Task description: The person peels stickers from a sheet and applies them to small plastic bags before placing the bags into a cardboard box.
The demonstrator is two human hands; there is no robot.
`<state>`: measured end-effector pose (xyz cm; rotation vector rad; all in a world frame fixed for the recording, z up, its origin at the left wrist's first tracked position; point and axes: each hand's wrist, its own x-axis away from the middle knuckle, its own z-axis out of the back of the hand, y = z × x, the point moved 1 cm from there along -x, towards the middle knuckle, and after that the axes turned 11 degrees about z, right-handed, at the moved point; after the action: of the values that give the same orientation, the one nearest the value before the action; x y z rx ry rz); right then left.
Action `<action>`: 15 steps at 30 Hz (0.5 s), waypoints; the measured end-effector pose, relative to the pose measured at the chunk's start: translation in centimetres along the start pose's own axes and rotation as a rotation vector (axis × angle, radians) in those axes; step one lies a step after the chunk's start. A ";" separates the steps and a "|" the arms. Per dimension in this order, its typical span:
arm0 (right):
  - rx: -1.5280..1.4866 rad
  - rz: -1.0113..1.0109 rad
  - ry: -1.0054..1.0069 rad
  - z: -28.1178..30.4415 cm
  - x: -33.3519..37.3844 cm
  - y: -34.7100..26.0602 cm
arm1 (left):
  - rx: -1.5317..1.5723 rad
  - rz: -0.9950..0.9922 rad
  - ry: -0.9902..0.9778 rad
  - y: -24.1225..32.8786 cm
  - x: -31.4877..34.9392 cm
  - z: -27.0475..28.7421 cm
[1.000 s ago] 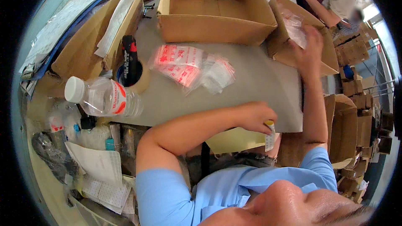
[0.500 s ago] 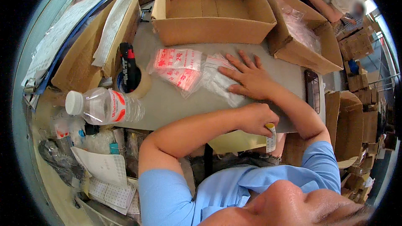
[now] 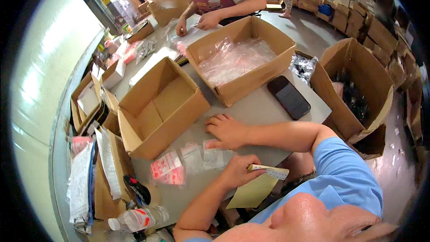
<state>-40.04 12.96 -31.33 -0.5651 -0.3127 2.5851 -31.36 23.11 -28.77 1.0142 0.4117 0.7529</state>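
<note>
Right hand [image 3: 228,131] flat, fingers spread, pressing clear bag [image 3: 213,157] near table edge; left hand [image 3: 239,171] pinching label sheet [image 3: 260,186].

On the counter [image 3: 251,112] sit two open cardboard boxes, one empty at ten o'clock [image 3: 159,107] and one holding clear bags at twelve [image 3: 239,58]. One phone [image 3: 289,97] lies at two o'clock, one water bottle [image 3: 136,218] at seven, and one yellow sheet [image 3: 255,190] at five.

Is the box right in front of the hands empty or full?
Empty. The open cardboard box shows only its bare brown bottom and flaps, nothing inside. The right hand rests near it.
</note>
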 end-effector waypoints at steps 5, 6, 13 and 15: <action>0.031 -0.023 -0.049 -0.4 -0.9 -1.5 | -0.057 0.064 -0.045 0.6 0.0 0.2; 0.031 -0.028 -0.039 -0.6 -0.8 -1.3 | -0.060 0.074 -0.035 0.3 0.2 0.1; -0.214 -0.057 -0.094 0.1 -1.3 0.3 | -0.038 -0.038 0.137 -0.4 0.8 0.6; -0.225 -0.022 -0.044 0.6 -0.8 0.7 | -0.039 -0.021 0.178 -0.5 0.6 1.0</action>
<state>-39.93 11.93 -30.77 -0.5794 -0.6274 2.5611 -30.13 22.83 -28.74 0.9086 0.5581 0.8319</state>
